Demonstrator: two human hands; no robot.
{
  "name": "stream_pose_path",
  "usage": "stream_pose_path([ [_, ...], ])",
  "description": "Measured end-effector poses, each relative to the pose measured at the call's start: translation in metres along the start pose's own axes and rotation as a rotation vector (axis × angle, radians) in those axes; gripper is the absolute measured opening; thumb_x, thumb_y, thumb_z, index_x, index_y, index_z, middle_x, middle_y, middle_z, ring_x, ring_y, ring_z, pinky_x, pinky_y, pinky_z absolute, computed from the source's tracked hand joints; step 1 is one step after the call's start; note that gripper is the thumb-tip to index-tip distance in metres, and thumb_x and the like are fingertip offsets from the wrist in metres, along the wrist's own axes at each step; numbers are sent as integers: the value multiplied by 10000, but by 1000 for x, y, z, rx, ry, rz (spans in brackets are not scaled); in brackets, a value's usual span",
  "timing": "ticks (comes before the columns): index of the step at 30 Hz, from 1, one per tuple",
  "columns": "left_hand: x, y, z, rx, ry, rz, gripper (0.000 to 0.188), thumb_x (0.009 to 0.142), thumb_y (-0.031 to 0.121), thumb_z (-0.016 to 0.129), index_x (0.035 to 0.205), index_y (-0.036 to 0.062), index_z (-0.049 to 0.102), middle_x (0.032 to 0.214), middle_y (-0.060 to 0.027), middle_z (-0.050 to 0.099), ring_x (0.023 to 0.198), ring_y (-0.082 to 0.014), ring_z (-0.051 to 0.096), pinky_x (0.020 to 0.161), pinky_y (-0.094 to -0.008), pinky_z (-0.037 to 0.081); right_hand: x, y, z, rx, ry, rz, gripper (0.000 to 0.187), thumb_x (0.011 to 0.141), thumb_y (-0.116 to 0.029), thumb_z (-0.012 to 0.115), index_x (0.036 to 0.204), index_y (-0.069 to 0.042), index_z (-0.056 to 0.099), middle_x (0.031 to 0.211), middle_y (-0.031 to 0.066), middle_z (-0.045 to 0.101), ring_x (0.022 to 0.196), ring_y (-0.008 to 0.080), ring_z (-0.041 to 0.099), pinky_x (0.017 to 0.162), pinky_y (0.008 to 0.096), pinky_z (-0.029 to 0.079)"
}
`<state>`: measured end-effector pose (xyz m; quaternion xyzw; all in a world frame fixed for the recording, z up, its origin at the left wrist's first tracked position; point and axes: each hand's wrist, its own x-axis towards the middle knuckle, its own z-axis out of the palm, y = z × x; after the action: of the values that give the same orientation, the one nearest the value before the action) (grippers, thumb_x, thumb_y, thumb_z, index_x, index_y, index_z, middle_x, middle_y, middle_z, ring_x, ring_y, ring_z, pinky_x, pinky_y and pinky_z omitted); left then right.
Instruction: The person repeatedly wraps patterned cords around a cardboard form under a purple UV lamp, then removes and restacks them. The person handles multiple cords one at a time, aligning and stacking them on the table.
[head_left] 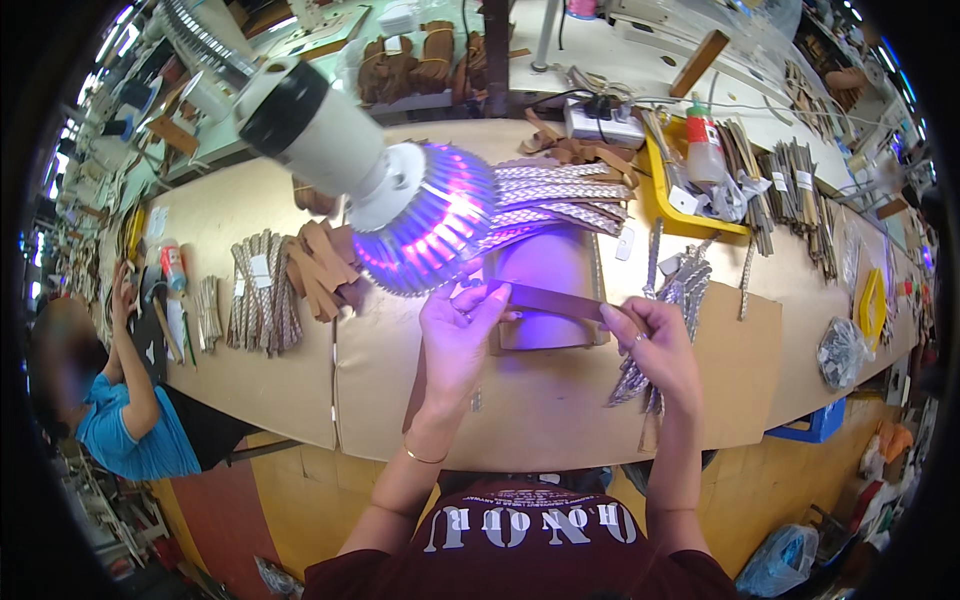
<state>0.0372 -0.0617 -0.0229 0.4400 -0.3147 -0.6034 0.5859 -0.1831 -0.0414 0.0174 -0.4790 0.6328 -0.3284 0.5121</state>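
Note:
A flat brown strip, apparently leather [555, 301], is stretched between my two hands. My left hand [460, 335] pinches its left end just below the rim of a lamp [430, 215] that glows purple. The strip's right end is pinched between the thumb and fingers of my right hand [660, 345]. Under the strip sits a tan, curved-topped block or stand [545, 262], tinted purple by the light. Pale braided straps [560, 195] lie in a bundle behind it. Loose silvery braided strips [685, 285] lie beside and partly behind my right hand.
Braided bundles [265, 300] and brown strips [320, 270] lie on the table [390, 390] at left. A yellow tray [665, 205] with a bottle [703, 150] and a power strip [605, 122] stand at back right. A co-worker in blue [140, 425] sits at far left.

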Motion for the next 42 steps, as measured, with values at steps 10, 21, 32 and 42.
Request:
stream_pose_path([
  [10, 9, -15, -11, 183, 85, -29, 413, 897, 32, 678, 1266, -46, 511, 941, -111, 704, 797, -131, 670, 723, -243, 554, 39, 20, -4, -29, 91, -97, 297, 852, -259, 772, 742, -24, 629, 593, -50, 500, 575, 37, 447, 504, 244, 369],
  [21, -19, -28, -3, 943, 233, 633, 370, 898, 60, 658, 1248, 31, 543, 1203, -124, 561, 1078, -214, 543, 885, -331, 452, -17, 71, -39, -249, 799, -90, 198, 848, -179, 750, 922, -24, 651, 739, 47, 590, 670, 119, 522, 607, 275, 428],
  [32, -27, -27, -17, 1279, -522, 838, 401, 800, -24, 689, 1193, 42, 645, 1397, -182, 519, 1312, -395, 469, 1078, -500, 398, -61, 92, -60, -408, 511, 165, 273, 857, -239, 733, 893, 22, 659, 756, 118, 664, 705, 203, 629, 662, 347, 486],
  [42, -44, -22, -38, 1179, -457, 816, 388, 744, -146, 614, 1094, 14, 662, 1278, -234, 607, 1203, -420, 574, 1026, -455, 450, -59, 78, -71, -374, 544, 240, 295, 865, -269, 715, 892, 22, 675, 812, 171, 696, 721, 258, 663, 654, 379, 497],
])
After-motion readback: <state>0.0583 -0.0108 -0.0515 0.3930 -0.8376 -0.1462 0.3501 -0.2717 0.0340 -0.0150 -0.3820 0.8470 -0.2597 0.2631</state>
